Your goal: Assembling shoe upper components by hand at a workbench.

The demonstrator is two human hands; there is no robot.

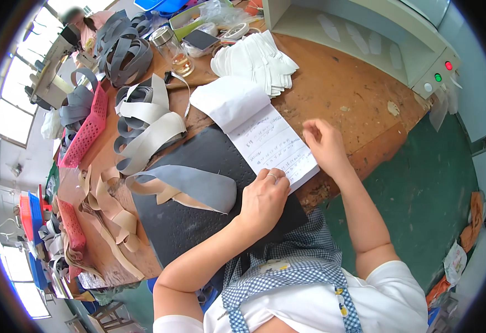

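Observation:
An open notebook (273, 145) with handwritten lines lies on the table, its upper pages folded back. My left hand (265, 198), a ring on one finger, is closed with bent fingers on the notebook's lower left corner. Beside the right edge of the page is my right hand (326, 145), its fingers loosely bent and a gap showing between them and the thumb; nothing shows in it. Partly under the notebook and my left forearm lies a black mat (187, 233). On it rests a curved grey shoe-upper piece (198, 186) with a beige lining, left of my left hand.
White cut pieces (254, 61) are fanned out behind the notebook. A glass jar (173, 53), a phone (200, 39) and grey strips (148, 125) lie farther left. A pink basket (84, 130) stands at the table's left side. A machine with lit buttons (429, 77) occupies the far right.

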